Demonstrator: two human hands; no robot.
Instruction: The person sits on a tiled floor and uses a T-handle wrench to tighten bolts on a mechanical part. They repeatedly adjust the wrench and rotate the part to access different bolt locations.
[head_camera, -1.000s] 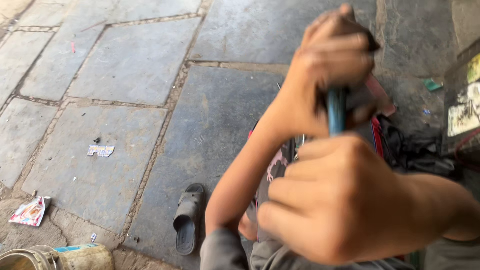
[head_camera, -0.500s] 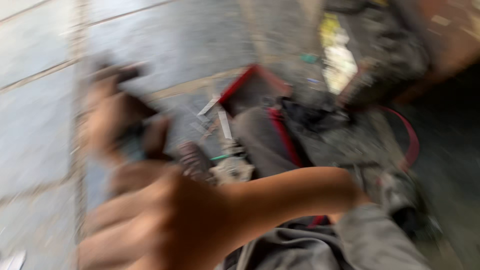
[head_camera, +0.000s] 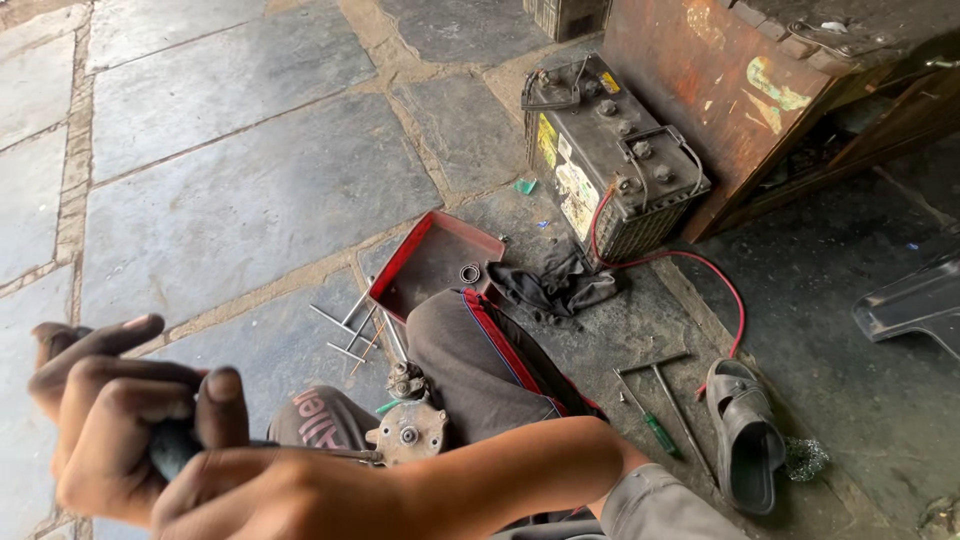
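A: Fingers (head_camera: 110, 400) of the left hand (head_camera: 105, 420) clench a dark tool handle (head_camera: 172, 447), near left; the right hand (head_camera: 290, 495) closes over its shaft.

B: And the job?

A: Midway, by the look. A metal part (head_camera: 407, 432) lies apart on the knee, bolts (head_camera: 350, 335) loose beside a red tray (head_camera: 430, 262).

B: Setting?

A: Stone floor (head_camera: 240, 190), battery (head_camera: 610, 160) far right, screwdriver (head_camera: 650, 425), sandal (head_camera: 745, 430).
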